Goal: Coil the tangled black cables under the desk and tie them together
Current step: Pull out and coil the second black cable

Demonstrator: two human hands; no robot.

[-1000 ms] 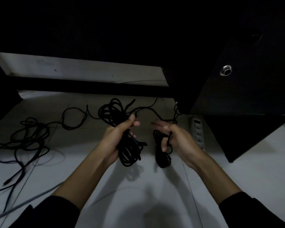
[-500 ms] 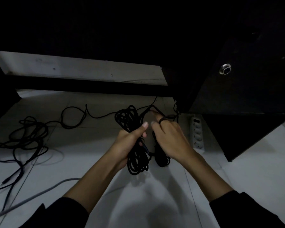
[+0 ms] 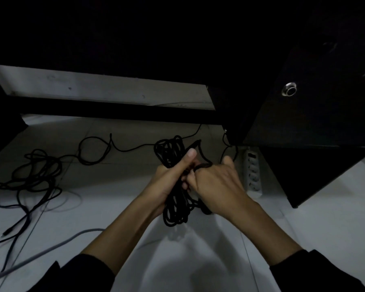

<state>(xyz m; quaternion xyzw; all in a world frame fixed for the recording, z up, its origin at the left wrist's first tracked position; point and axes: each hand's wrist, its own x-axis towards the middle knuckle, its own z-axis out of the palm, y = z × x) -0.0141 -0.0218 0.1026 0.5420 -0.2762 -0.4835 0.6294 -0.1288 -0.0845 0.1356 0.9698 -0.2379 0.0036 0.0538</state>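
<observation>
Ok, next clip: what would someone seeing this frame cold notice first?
First, the two hands meeting mid-frame: the left hand grips a coiled bundle of black cable while the right hand holds a strand looped over its fingers. Next, the loose tangle of black cable sprawled on the pale floor at the left. A white power strip lies beside the dark cabinet on the right.

Dim, underexposed view; upper half nearly black, soft shadows below.
</observation>
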